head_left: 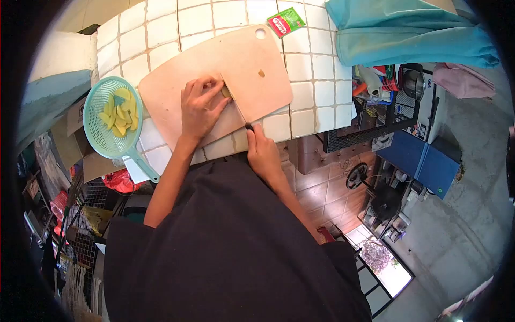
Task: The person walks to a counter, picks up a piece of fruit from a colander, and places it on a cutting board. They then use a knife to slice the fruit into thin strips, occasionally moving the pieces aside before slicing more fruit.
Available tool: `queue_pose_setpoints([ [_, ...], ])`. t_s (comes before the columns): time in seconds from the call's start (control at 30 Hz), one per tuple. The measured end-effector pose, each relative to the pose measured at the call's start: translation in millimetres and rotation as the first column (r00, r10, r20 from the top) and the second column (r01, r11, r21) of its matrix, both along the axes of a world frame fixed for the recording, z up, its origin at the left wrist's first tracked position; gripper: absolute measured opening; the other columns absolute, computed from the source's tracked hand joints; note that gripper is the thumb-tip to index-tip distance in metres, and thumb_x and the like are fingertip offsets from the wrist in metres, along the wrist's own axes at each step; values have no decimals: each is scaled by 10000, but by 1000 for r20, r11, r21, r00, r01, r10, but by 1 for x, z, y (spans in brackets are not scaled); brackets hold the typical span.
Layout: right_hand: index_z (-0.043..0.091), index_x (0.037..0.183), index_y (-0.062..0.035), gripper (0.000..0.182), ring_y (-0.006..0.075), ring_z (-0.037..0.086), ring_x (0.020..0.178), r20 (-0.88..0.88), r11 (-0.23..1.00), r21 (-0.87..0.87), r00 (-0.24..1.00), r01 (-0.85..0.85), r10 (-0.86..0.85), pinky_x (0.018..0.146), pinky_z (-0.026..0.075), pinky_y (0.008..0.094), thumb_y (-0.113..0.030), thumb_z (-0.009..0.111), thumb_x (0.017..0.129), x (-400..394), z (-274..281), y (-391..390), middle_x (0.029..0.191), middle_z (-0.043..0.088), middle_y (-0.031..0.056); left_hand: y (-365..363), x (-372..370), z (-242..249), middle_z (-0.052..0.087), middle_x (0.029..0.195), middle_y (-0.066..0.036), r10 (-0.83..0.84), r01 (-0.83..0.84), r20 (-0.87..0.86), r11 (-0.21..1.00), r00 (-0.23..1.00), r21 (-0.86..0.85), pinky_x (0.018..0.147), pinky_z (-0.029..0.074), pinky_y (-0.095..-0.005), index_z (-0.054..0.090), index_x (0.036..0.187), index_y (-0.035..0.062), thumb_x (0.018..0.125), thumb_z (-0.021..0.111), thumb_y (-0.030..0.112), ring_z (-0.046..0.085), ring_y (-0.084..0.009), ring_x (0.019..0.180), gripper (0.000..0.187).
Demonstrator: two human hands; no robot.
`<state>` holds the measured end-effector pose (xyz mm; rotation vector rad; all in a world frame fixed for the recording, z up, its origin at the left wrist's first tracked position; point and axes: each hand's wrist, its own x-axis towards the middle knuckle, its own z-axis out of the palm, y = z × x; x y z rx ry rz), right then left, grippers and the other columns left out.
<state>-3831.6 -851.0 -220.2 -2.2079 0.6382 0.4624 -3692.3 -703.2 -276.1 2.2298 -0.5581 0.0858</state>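
On the beige cutting board (177,80), my left hand (201,107) pinches a small yellowish piece of food (226,93), mostly covered by the fingers. My right hand (264,155) is closed around the dark handle of a knife (234,100) at the board's near edge. The thin blade points away from me across the board, right beside the piece and the left fingertips. Further right on the board lies a small brown scrap (261,73). To the left, a light green plastic strainer (92,126) holds several pale yellow cut wedges (120,114).
White tiles (161,29) cover the counter. A green and red packet (286,22) lies beyond the board. Teal cloth (397,43) drapes over the right end, above a black rack (370,115) with kitchen items. Cardboard boxes (99,163) stand below the strainer.
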Motion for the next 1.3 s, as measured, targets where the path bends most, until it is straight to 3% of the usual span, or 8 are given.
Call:
queue_pose_setpoints([
  [0.33, 564, 1074, -44, 339, 542, 628, 817, 83, 984, 162, 992, 80, -94, 680, 445, 606, -351, 422, 1090, 11, -3, -10, 814, 647, 307, 1, 1, 4, 666, 1142, -31, 5, -5, -6, 1000, 1000, -21, 948, 464, -379, 773, 1141, 89, 702, 878, 138, 592, -242, 1024, 455],
  [0.67, 599, 1088, -18, 318, 468, 663, 792, 75, 975, 136, 979, 178, -189, 664, 471, 506, -317, 491, 1077, 11, 6, -10, 816, 655, 270, -3, 1, 8, 649, 1131, -31, 81, -80, 3, 995, 997, -57, 949, 440, -390, 736, 1158, 117, 734, 850, 194, 576, -232, 1075, 446],
  [0.9, 624, 1082, 5, 358, 370, 663, 738, 156, 954, 123, 944, 273, -291, 670, 487, 438, -341, 534, 1058, 3, -15, -25, 813, 667, 221, 1, -2, 4, 625, 1122, -29, -1, -1, 53, 999, 999, 32, 899, 432, -385, 719, 1178, 135, 770, 813, 210, 571, -237, 1070, 426],
  [0.97, 623, 976, -10, 313, 80, 437, 578, 165, 947, 135, 936, 291, -312, 528, 341, 296, -285, 509, 1074, -2, -22, -31, 633, 465, -12, -1, -4, 3, 621, 1124, -25, -12, 9, 59, 999, 998, 52, 894, 427, -384, 720, 1163, 142, 773, 807, 209, 569, -232, 1076, 405],
  [1.1, 609, 958, -24, 314, 61, 395, 558, 147, 858, 182, 849, 481, -507, 511, 310, 273, -289, 496, 1083, -6, -29, -51, 617, 413, -42, -7, -7, 2, 618, 1128, -17, 67, -72, 74, 995, 995, 70, 896, 413, -379, 722, 1117, 155, 774, 804, 231, 561, -220, 1084, 361],
  [1.17, 600, 943, -41, 324, 45, 362, 545, 285, 823, 155, 773, 546, -567, 493, 282, 254, -302, 479, 1093, -2, -21, -53, 612, 377, -65, -8, -4, 2, 617, 1128, -15, 80, -86, 81, 993, 994, 77, 898, 410, -379, 720, 1110, 157, 775, 803, 239, 559, -218, 1087, 355],
  [1.23, 614, 965, -43, 304, 34, 361, 541, 205, 801, 250, 778, 545, -594, 483, 272, 239, -288, 486, 1093, -4, -13, -46, 612, 390, -66, -6, -6, 2, 614, 1119, -16, 57, -63, 78, 995, 995, 83, 892, 411, -379, 713, 1132, 154, 776, 799, 246, 559, -218, 1085, 377],
  [1.3, 627, 1003, -44, 271, 30, 359, 534, 176, 864, 401, 900, 304, -398, 480, 266, 232, -271, 506, 1089, -9, -19, -36, 610, 400, -66, -6, -6, 6, 613, 1132, -23, 53, -61, 75, 992, 996, 106, 896, 416, -384, 714, 1152, 147, 779, 797, 234, 567, -219, 1067, 391],
])
